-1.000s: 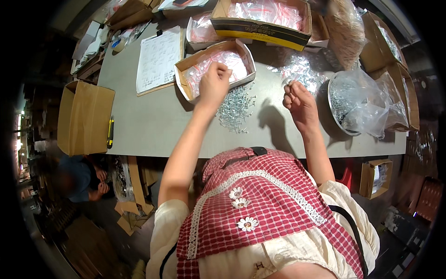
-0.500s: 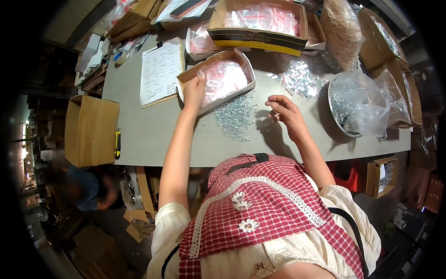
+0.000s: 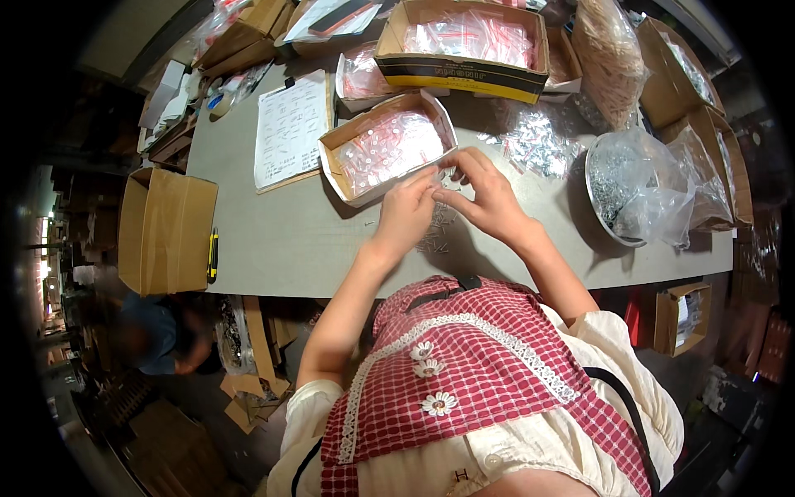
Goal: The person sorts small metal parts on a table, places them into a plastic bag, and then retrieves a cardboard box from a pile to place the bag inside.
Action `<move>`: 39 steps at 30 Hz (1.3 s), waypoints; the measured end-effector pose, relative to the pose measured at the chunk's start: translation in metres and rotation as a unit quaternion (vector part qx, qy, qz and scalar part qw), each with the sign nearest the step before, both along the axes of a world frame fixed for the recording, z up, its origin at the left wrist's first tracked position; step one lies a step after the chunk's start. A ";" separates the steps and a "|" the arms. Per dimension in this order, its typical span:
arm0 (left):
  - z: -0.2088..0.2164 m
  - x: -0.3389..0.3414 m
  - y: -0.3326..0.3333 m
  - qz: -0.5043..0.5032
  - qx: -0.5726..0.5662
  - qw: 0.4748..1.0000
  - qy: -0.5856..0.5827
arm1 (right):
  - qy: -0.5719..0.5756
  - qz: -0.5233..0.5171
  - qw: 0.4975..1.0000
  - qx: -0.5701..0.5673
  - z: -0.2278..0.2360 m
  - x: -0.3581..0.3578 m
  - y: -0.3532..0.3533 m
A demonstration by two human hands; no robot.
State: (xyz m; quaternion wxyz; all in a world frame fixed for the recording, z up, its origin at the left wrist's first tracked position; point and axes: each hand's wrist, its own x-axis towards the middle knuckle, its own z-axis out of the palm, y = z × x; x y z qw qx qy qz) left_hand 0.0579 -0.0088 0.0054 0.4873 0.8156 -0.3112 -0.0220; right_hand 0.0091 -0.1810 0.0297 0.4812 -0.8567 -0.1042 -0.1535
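My hands meet over the pile of small silvery screws (image 3: 437,232), which they partly cover. My left hand (image 3: 404,217) is closed, its fingertips pinching what looks like a small clear plastic bag, mostly hidden by the fingers. My right hand (image 3: 490,203) is curled, with thumb and fingertips brought up to the left fingertips; whatever it pinches is too small to make out. Just beyond them stands an open white cardboard box (image 3: 341,189) filled with small clear bags with red edging (image 3: 389,147), several holding small pale pieces.
A paper sheet on a clipboard (image 3: 290,132) lies left of the box. Farther back is a larger carton of bags (image 3: 464,70). On the right are filled packets (image 3: 538,141) and a metal bowl of screws (image 3: 609,195). An empty carton (image 3: 166,232) and yellow cutter (image 3: 213,257) sit left.
My left hand has left the white box and come right, over the screws. My right hand has moved left and up to meet it.
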 end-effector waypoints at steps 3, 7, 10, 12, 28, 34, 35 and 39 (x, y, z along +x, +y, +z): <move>0.000 -0.009 0.002 0.008 -0.011 0.999 0.052 | 0.070 0.005 0.998 0.001 -0.008 -0.006 -0.007; 0.007 -0.020 0.003 0.010 0.000 0.988 0.151 | 0.089 0.008 0.990 0.113 -0.016 -0.017 -0.011; 0.006 -0.026 0.003 0.015 -0.007 0.980 0.199 | 0.086 0.010 0.987 0.137 -0.018 -0.020 -0.012; 0.000 -0.027 0.005 0.008 -0.008 0.977 0.213 | 0.081 0.011 0.983 0.162 -0.020 -0.021 -0.013; 0.001 -0.039 0.007 0.027 -0.178 0.909 0.376 | 0.245 0.084 0.896 0.360 -0.035 -0.036 -0.010; 0.003 -0.052 -0.001 0.034 -0.055 0.962 0.264 | 0.292 0.119 0.890 0.331 -0.036 -0.036 -0.020; 0.004 -0.053 -0.002 0.042 -0.028 0.974 0.221 | 0.297 0.113 0.890 0.328 -0.037 -0.037 -0.021; 0.006 -0.053 0.000 0.054 0.079 0.992 0.087 | 0.352 0.126 0.875 0.309 -0.037 -0.040 -0.026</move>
